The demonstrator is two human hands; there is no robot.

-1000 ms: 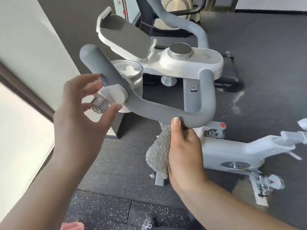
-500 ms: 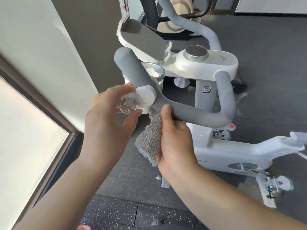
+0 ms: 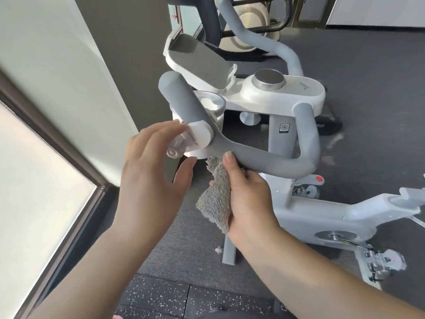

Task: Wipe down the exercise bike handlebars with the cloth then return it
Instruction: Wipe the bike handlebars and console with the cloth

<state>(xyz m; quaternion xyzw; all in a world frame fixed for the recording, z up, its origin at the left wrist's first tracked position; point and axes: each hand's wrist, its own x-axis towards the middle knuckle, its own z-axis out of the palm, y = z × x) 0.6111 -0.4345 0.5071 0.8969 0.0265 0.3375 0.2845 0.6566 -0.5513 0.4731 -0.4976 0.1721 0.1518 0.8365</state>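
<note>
- Right hand (image 3: 248,199), centre frame, was clenched around a grey fluffy cloth (image 3: 217,203), thumb laid on the grey handlebar (image 3: 264,160) just above
- Cloth was bunched under the bar, its upper end touching the bar's underside
- Left hand (image 3: 151,176), left of centre, was spread, fingers curved about a blurred knob (image 3: 176,149) on the white clamp (image 3: 199,138)
- White bike frame (image 3: 322,210) lay at lower right
</note>
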